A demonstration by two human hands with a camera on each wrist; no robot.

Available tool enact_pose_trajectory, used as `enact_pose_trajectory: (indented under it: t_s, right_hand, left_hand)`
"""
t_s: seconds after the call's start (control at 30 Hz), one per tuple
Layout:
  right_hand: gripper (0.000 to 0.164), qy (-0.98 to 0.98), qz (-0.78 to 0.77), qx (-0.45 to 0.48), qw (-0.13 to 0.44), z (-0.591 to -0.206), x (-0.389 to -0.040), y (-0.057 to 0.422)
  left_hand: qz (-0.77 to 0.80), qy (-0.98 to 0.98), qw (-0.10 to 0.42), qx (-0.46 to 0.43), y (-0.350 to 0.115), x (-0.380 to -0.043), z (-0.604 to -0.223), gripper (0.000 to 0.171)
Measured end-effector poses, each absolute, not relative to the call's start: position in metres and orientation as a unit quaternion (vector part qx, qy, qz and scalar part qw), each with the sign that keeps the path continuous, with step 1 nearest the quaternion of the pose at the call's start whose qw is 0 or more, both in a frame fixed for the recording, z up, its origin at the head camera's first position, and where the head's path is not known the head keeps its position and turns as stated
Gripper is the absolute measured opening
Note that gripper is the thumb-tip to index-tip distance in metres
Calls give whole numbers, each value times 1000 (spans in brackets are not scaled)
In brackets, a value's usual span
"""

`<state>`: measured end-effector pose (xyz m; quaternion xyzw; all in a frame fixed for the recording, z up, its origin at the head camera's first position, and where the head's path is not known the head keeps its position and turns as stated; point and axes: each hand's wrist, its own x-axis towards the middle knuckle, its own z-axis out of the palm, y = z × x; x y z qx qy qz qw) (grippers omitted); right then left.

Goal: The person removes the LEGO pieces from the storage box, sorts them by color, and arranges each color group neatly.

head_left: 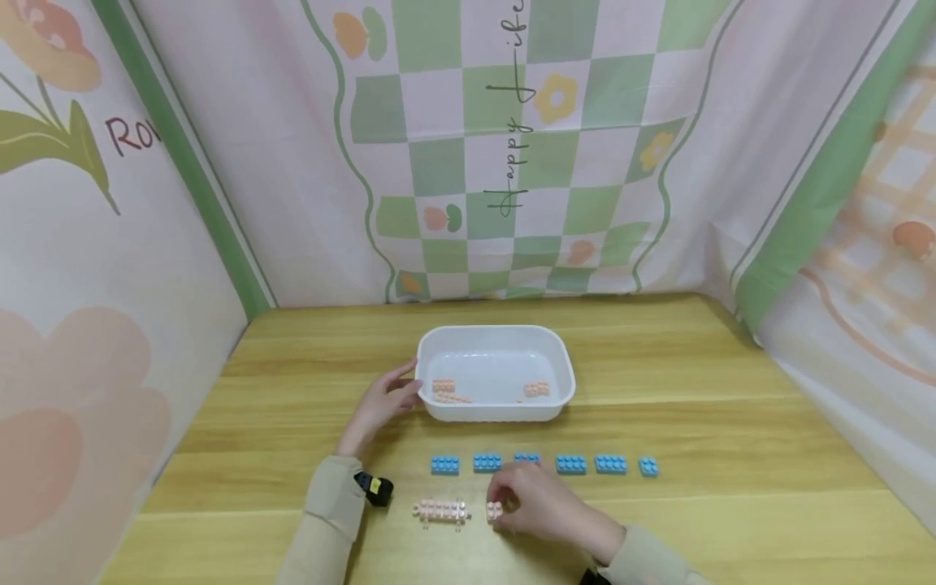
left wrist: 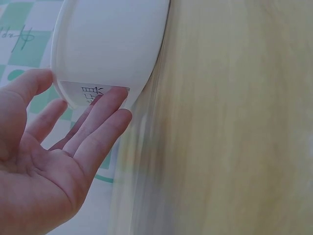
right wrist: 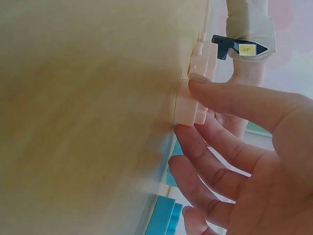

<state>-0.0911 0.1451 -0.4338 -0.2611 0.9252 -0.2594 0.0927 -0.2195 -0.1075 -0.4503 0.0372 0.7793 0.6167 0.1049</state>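
Observation:
At the left end of a white plastic basin (head_left: 496, 413), my left hand (head_left: 380, 405) touches the wall with extended fingers; in the left wrist view the fingertips (left wrist: 117, 94) rest against its side. My right hand (head_left: 541, 500) pinches a small peach toy brick (head_left: 493, 511) between thumb and fingers, low over the table. The right wrist view shows this brick (right wrist: 185, 105) at or very close to the tabletop. Just left of it lies a long pale-peach studded piece (head_left: 442, 511) with small knobs sticking out.
A row of several blue toy bricks (head_left: 444, 465) runs between basin and hands; one blue brick (head_left: 526, 457) is partly covered by the right hand. Inside the basin are peach bricks (head_left: 443, 385) at the left and more peach pieces (head_left: 537, 389) at the right. Curtains surround the wooden table (head_left: 695, 390).

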Motion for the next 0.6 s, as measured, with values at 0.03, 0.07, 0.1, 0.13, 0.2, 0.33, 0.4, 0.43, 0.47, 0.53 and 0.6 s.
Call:
enact_pose_trajectory:
  t_s: [0.03,0.07,0.1,0.13,0.2,0.33,0.4,0.43,0.47,0.53,0.6]
  right_hand:
    - [18,926,-257,-262,92,-434,-91,145]
    - [19,926,-254,-263,91,-434,-91,144]
    - [19,927,-251,-264,90,-434,-91,144]
    - [19,927,-249,-265,90,-433,-92,143]
    - [19,928,-244,-266,87,-433,-92,142]
    - [21,929,-238,-270,80,-434,-92,141]
    - [23,929,-238,-272,76,-434,-92,141]
    - [24,929,-238,-273,75,-434,-92,141]
    - [26,929,-237,-274,73,-434,-91,141]
    - [29,928,-239,-276,69,-434,-91,140]
    - [32,928,-239,-278,64,-434,-91,140]
  left_hand:
    - [616,780,104,38,-107,-220,-451,51]
    - [616,780,104,38,-107,-220,-451,51]
    - [617,779,104,38,-107,-220,-451,51]
    - [618,779,105,38,-107,-220,-452,51]
    - [617,779,105,38,-107,-219,-452,51]
    - [618,778,108,39,-107,-216,-447,52]
    - [619,777,111,39,-107,-213,-441,51]
    - [619,776,113,39,-106,-211,-438,51]
    - [619,776,116,39,-106,-210,-434,51]
    - [616,777,119,42,-106,-206,-428,51]
    - [616,777,122,43,-106,-205,-425,51]
